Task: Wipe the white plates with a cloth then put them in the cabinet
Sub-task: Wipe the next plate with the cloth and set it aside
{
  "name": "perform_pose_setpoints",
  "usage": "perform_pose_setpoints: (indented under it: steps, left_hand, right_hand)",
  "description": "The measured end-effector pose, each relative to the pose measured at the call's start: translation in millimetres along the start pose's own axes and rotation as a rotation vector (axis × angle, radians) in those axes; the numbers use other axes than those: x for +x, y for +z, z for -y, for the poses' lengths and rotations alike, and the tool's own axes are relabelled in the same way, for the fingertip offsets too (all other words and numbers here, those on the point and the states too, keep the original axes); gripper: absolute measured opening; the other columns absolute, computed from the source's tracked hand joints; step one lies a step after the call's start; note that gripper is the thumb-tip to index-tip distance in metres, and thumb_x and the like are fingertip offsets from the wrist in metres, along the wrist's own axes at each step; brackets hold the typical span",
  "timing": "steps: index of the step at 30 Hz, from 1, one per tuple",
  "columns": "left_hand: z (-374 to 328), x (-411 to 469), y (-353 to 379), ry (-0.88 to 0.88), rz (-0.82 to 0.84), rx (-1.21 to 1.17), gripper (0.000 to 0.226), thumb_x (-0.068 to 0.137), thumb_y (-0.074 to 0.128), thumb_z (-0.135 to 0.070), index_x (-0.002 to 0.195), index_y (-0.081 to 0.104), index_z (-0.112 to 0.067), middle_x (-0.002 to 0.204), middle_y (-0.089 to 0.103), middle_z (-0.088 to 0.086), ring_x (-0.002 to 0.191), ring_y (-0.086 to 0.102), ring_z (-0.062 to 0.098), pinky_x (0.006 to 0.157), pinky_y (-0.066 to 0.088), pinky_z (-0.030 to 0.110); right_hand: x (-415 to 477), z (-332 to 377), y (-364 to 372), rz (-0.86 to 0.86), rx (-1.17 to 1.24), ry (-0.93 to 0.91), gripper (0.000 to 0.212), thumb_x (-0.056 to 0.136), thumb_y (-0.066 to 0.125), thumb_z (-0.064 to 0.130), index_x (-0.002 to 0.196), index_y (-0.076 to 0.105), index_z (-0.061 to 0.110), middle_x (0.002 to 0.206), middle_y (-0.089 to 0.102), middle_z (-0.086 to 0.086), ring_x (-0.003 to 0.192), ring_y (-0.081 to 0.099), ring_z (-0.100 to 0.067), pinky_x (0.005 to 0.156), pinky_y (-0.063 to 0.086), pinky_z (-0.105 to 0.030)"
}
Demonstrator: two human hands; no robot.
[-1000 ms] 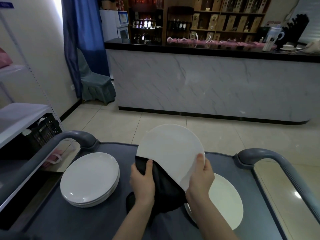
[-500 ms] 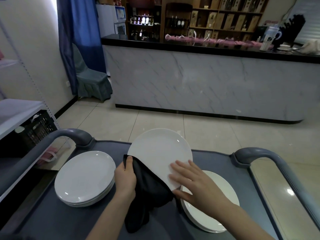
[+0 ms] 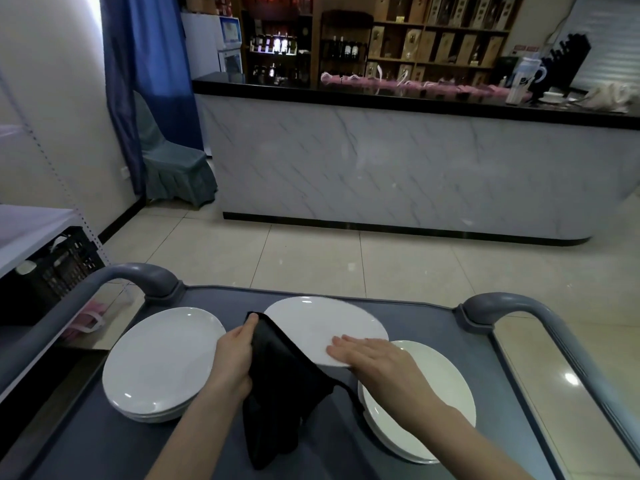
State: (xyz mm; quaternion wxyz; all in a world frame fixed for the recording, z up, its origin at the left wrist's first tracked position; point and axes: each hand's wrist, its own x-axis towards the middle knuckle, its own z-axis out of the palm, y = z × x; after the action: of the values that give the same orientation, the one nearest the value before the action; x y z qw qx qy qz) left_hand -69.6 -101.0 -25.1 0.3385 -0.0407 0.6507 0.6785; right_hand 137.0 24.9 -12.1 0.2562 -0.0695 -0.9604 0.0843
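Grey cart (image 3: pixel 433 327): white plate (image 3: pixel 311 323), lately upright, now near flat; left hand (image 3: pixel 233 358) grip holds black cloth (image 3: pixel 280 382) at rim; right hand (image 3: pixel 374 362) grip loosed, fingers flat; wiping continues

Grips black cloth (image 3: pixel 277 393) with curled left hand (image 3: pixel 232 361); lays right hand (image 3: pixel 377 362) flat, fingers straight, forearms extended forward.

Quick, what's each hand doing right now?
Left hand: closed, gripping the black cloth at the plate's edge.
Right hand: open, fingers flat on the white plate.
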Motion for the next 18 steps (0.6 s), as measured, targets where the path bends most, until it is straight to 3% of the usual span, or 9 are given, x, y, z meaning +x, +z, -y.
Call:
perform_pose_setpoints:
  steps: [2,4,7,9,11,13,15,16,18]
  left_hand:
    - [0.0,0.3,-3.1,0.013,-0.065,-0.086,0.029,0.097,0.060,-0.028,0.083,0.064,-0.002,0.079,0.064,0.011,0.074,0.061,0.025,0.060,0.048,0.028]
    - [1.5,1.1,-2.0,0.049,-0.180,-0.190,0.025,0.098,0.059,-0.028,0.090,0.065,-0.005,0.086,0.065,0.008,0.082,0.061,0.024,0.069,0.050,0.029]
    - [2.0,0.1,12.5,0.139,-0.321,-0.245,0.022,0.101,0.053,-0.031,0.097,0.060,-0.010,0.090,0.060,0.003,0.089,0.056,0.022,0.082,0.046,0.031]
    - [1.9,-7.0,27.8,0.203,-0.316,-0.242,0.024,0.103,0.046,-0.030,0.100,0.058,-0.009,0.090,0.057,0.004,0.092,0.052,0.023,0.083,0.043,0.030]
    - [7.8,-19.2,43.9,0.291,-0.173,-0.193,0.027,0.104,0.042,-0.027,0.108,0.061,-0.009,0.093,0.060,0.002,0.095,0.054,0.021,0.079,0.046,0.024]
    - [24.4,-33.7,55.3,0.464,0.099,0.015,0.033,0.106,0.037,-0.027,0.127,0.060,-0.021,0.119,0.065,-0.009,0.118,0.055,0.012,0.095,0.043,0.017]
    - [42.7,-41.9,55.2,0.756,0.354,0.439,0.046,0.104,0.026,-0.038,0.149,0.035,-0.037,0.154,0.034,-0.022,0.145,0.021,-0.004,0.121,0.007,0.025]
    - [48.8,-38.5,51.4,0.885,0.390,0.635,0.050,0.100,0.020,-0.045,0.150,0.023,-0.041,0.158,0.018,-0.027,0.147,0.006,-0.007,0.120,-0.011,0.027]
    - [49.8,-34.3,39.6,0.967,0.389,0.827,0.055,0.096,0.014,-0.052,0.151,0.014,-0.043,0.159,0.005,-0.031,0.147,-0.005,-0.006,0.120,-0.017,0.036]
  right_hand:
    - [1.3,7.8,-1.1,-0.017,0.207,0.281,0.025,0.091,0.069,0.013,0.110,0.075,0.028,0.082,0.073,0.022,0.077,0.066,-0.004,0.072,0.045,-0.004]
    - [0.0,9.1,0.0,0.006,0.419,0.559,0.015,0.097,0.062,0.021,0.101,0.073,0.031,0.065,0.063,0.020,0.063,0.054,-0.003,0.060,0.038,-0.008]
    - [-2.7,12.6,-2.7,-0.102,0.771,0.831,0.013,0.095,0.064,0.018,0.087,0.073,0.020,0.076,0.068,-0.006,0.070,0.056,-0.011,0.063,0.041,-0.024]
    - [-3.3,21.0,-4.8,-0.174,0.981,0.935,0.014,0.096,0.063,0.017,0.088,0.075,0.017,0.084,0.071,-0.009,0.077,0.061,-0.016,0.066,0.045,-0.032]
    - [-2.8,30.2,-4.6,-0.227,1.156,1.017,0.014,0.095,0.064,0.017,0.087,0.075,0.013,0.085,0.072,-0.010,0.078,0.061,-0.020,0.067,0.044,-0.040]
    - [-0.1,36.3,-4.8,-0.268,1.277,1.056,0.016,0.093,0.064,0.015,0.085,0.075,0.007,0.087,0.072,-0.014,0.080,0.063,-0.023,0.069,0.046,-0.040]
    - [3.6,39.6,-8.4,-0.310,1.365,1.068,0.015,0.090,0.064,0.015,0.086,0.077,0.008,0.093,0.075,-0.015,0.081,0.069,-0.024,0.067,0.054,-0.034]
    - [5.2,40.0,-12.1,-0.335,1.405,1.079,0.015,0.087,0.065,0.017,0.088,0.079,0.010,0.095,0.076,-0.016,0.082,0.072,-0.024,0.065,0.057,-0.031]
    - [8.2,37.8,-21.1,-0.388,1.451,1.081,0.020,0.081,0.067,0.023,0.092,0.079,0.012,0.098,0.076,-0.015,0.083,0.073,-0.021,0.063,0.058,-0.029]
